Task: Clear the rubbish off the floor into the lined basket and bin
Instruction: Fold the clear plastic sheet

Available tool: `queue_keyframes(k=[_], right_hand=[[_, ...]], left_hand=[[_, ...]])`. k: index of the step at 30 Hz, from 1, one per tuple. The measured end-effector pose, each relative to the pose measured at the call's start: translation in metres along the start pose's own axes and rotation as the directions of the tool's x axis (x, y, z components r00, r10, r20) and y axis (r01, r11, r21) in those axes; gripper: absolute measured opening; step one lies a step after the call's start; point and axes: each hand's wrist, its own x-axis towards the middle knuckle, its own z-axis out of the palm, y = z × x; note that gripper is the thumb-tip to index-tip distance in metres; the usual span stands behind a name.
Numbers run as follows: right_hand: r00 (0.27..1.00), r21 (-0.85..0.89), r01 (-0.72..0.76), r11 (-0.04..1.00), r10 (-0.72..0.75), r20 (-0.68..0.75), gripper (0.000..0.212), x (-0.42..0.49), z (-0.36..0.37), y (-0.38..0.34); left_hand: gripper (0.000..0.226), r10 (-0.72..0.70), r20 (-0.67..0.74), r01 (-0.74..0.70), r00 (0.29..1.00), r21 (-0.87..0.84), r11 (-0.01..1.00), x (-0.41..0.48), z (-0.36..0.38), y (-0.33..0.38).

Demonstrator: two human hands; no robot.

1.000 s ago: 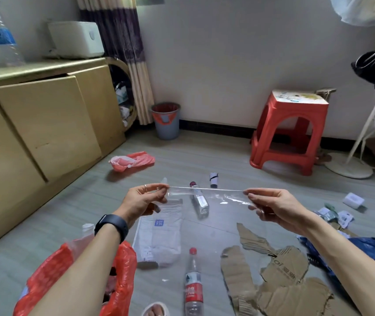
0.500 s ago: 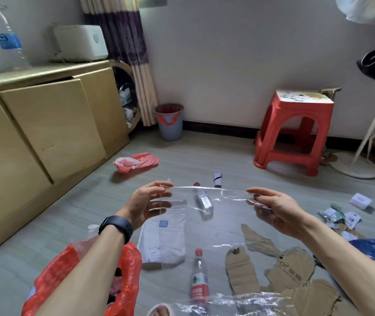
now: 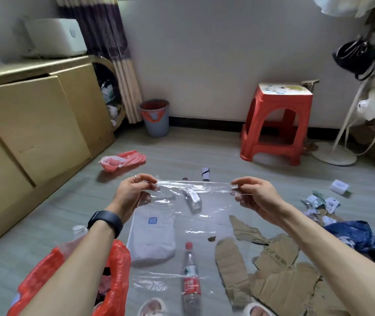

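The red plastic bag point(image 3: 115, 270), probably the basket's liner, is open right under the left forearm, so that's the drop spot to be used. The clear plastic bag point(image 3: 193, 184) is held up off the floor, its top edge stretched taut between the left hand point(image 3: 134, 192) and right hand point(image 3: 256, 197), each grip pinched onto a corner. It's best scrunched small first, or it'll likely billow back out. The water bottle point(image 3: 191, 281) and cardboard scraps point(image 3: 277, 274) are left below; the grey bin point(image 3: 156, 122) is well back.
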Motion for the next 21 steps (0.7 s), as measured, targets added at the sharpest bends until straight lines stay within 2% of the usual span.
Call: queue_keyframes(k=[3, 6, 9, 11, 14, 16, 18, 21], right_hand=[[0.987, -0.148, 0.121, 0.982, -0.134, -0.086, 0.037, 0.002, 0.001, 0.000], [0.983, -0.109, 0.122, 0.986, -0.135, -0.120, 0.035, 0.004, 0.000, -0.001], [0.994, -0.035, 0.095, 0.995, -0.097, -0.048, 0.023, 0.005, -0.009, -0.001], [0.997, -0.060, 0.082, 0.995, -0.082, 0.002, 0.024, 0.006, -0.015, 0.002], [0.995, -0.158, 0.103, 0.982, -0.102, 0.017, 0.026, 0.007, -0.019, 0.008], [0.995, -0.133, 0.099, 0.986, -0.095, 0.036, 0.024, 0.009, -0.020, 0.009], [0.996, -0.067, 0.054, 0.996, -0.050, 0.072, 0.032, 0.010, -0.025, 0.008], [0.993, -0.082, -0.001, 0.997, 0.011, 0.117, 0.026, 0.011, -0.029, 0.010]], left_hand=[[0.037, 0.040, -0.010, -0.040, 0.999, 0.010, 0.999, 0.001, 0.003, -0.002], [0.029, 0.048, -0.002, -0.048, 0.999, -0.011, 0.999, 0.002, 0.010, 0.002], [0.030, -0.074, 0.071, 0.076, 0.995, -0.026, 0.997, 0.000, 0.006, 0.005], [0.030, -0.123, 0.108, 0.121, 0.987, 0.024, 0.992, -0.002, 0.003, 0.004], [0.012, -0.079, 0.122, 0.066, 0.989, 0.105, 0.992, -0.004, 0.005, 0.002], [0.021, -0.038, 0.122, 0.024, 0.992, 0.113, 0.993, -0.006, 0.005, 0.001], [0.033, -0.028, 0.120, 0.017, 0.992, 0.086, 0.996, -0.008, 0.002, 0.000], [0.031, -0.020, 0.099, 0.006, 0.995, 0.137, 0.991, -0.008, -0.002, -0.002]])
